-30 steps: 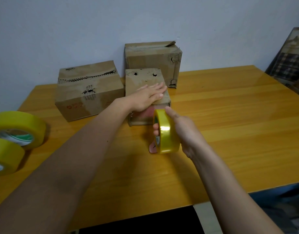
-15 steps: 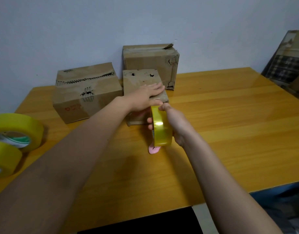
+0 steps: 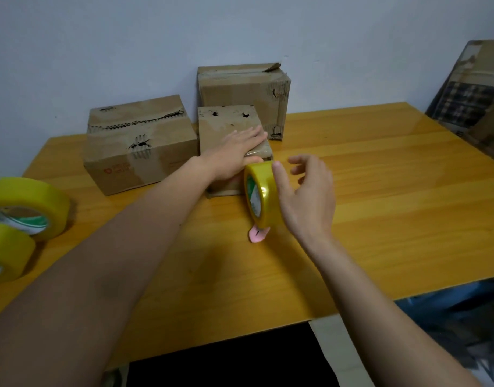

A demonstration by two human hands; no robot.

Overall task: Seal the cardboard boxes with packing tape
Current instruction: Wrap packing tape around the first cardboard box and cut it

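Since half a second ago my right hand [image 3: 304,196] has loosened on the tape roll [image 3: 261,195]: the fingers that were wrapped over its rim are now spread apart above it, and only the thumb lies on the yellow band, though I cannot tell what carries the roll from behind. The roll stands on edge against the near face of the small box [image 3: 230,127], with a pink tab [image 3: 256,234] hanging below it. My left hand [image 3: 237,152] has stayed flat, fingers straight, pressing on the box top over the tape strip. A larger box [image 3: 141,143] sits at 9 o'clock of it, a tall box [image 3: 243,90] at 12. The bench [image 3: 393,191] lies bare toward 3 o'clock; two spare rolls [image 3: 25,208] crowd its 9 o'clock edge.
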